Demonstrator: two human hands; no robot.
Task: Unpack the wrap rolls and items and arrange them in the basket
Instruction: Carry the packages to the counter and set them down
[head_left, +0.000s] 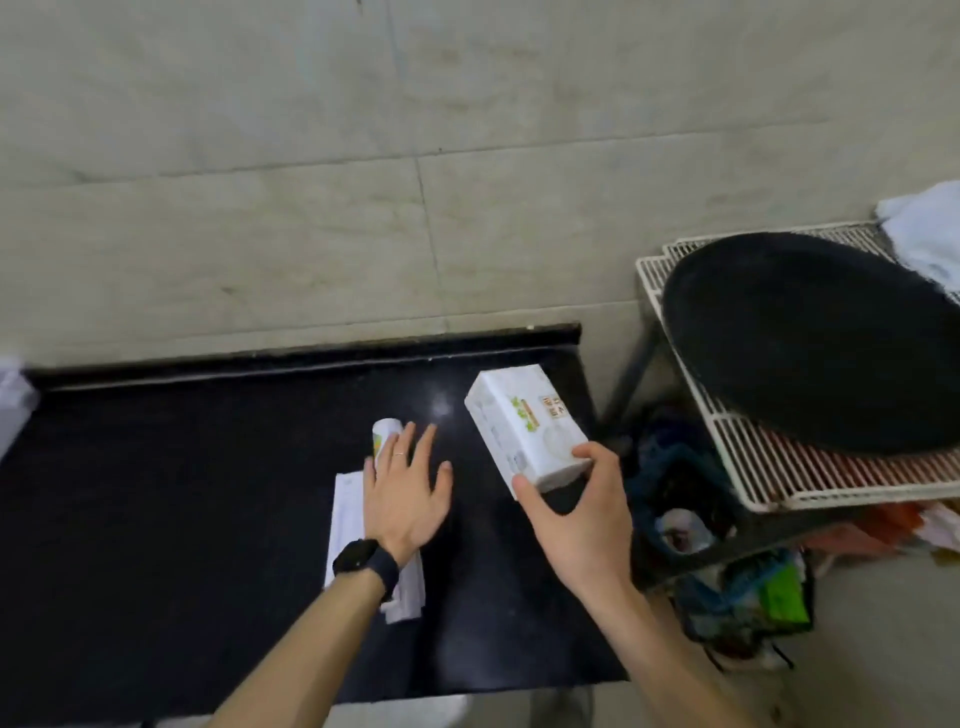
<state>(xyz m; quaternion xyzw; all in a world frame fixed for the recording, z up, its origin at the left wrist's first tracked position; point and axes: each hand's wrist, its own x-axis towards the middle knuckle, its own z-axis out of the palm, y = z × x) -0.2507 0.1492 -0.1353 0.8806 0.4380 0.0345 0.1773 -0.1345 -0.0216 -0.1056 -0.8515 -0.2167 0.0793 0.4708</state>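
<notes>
Two hands over a black counter, one holding a white box.

Right hand (576, 499): thumb and fingers closed on the near end of a white box (527, 426), held tilted just above the counter (156, 493). Left hand (408, 486): flat, fingers spread, gripping nothing, black watch (363, 564) at the wrist. Under its fingertips, a white roll (385, 434); beneath palm and wrist, flat white packaging (347, 512). Right of the right hand, a dark basket (670, 499) sits low beside the counter. Farther right, a wire rack (779, 473) carries a black round pan (815, 338).
</notes>
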